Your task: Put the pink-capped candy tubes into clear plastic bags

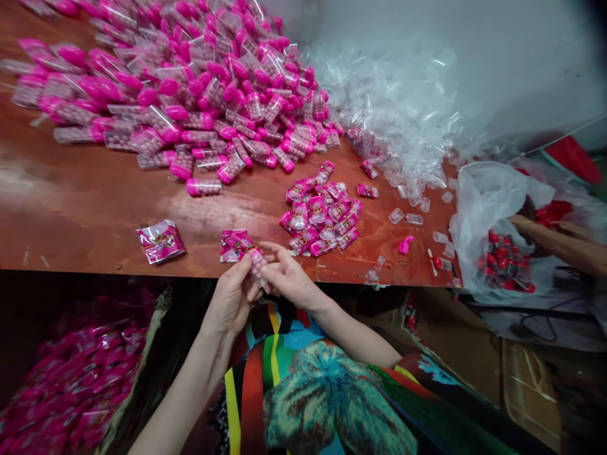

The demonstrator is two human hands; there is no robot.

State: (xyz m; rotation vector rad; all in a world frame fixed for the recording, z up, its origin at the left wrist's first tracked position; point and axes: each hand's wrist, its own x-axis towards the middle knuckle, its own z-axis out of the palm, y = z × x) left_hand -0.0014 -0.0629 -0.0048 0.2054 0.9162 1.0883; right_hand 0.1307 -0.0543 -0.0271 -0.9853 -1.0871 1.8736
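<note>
My left hand (231, 297) and my right hand (287, 277) meet at the front edge of a reddish wooden table (85, 202). Between their fingertips they pinch a small clear tube of pink candy balls (257, 262), partly inside a pink printed wrapper (234, 244) that rests on the table edge. A second flat pink wrapper (160, 241) lies to the left of my hands. Just right of them sits a small heap of wrapped tubes (322, 212).
A big pile of pink-capped candy tubes (190, 88) covers the back left. Clear empty tubes (403, 107) are heaped at the back right. Another person's arm (559, 240) reaches into a plastic bag of red caps (502, 259). A bin of pink packets (66, 385) sits below left.
</note>
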